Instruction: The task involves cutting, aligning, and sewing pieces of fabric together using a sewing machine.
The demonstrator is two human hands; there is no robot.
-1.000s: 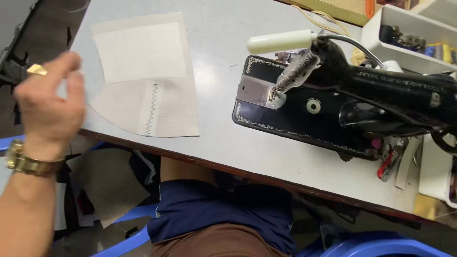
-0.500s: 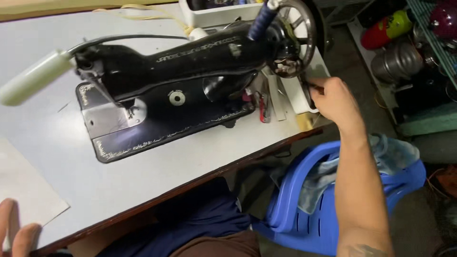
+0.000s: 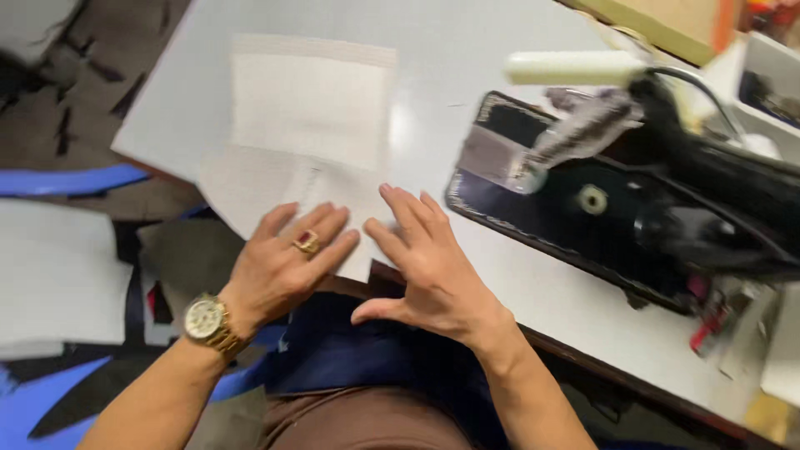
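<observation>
A view from above of a pale grey worktable (image 3: 492, 33) that slants across the frame. At the table's near edge, towards 7 o'clock, lies a stack of off-white woven fabric pieces (image 3: 312, 125), roughly rectangular, the lower piece carrying a short line of dark stitching.

The left hand (image 3: 287, 262) lies flat and open on the lower corner of the fabric, fingers spread and pointing to 1 o'clock. It wears a gold ring with a red stone (image 3: 307, 242) and a gold wristwatch (image 3: 204, 321) on the wrist. It grips nothing.

The right hand (image 3: 425, 262) sits just beside it at 3 o'clock, also open, fingers stretched towards 11 o'clock, their tips touching the edge of the fabric; the thumb points back towards the person. It holds nothing.

Well to the right, at 2 to 3 o'clock, stands a black sewing machine (image 3: 667, 192) on its dark base plate, blurred, with a cream cylindrical lamp (image 3: 575, 68) above its needle end.

Below the hands the person's dark blue shirt (image 3: 358, 354) shows. A blue plastic chair edge (image 3: 71, 179) sits at 9 o'clock.
</observation>
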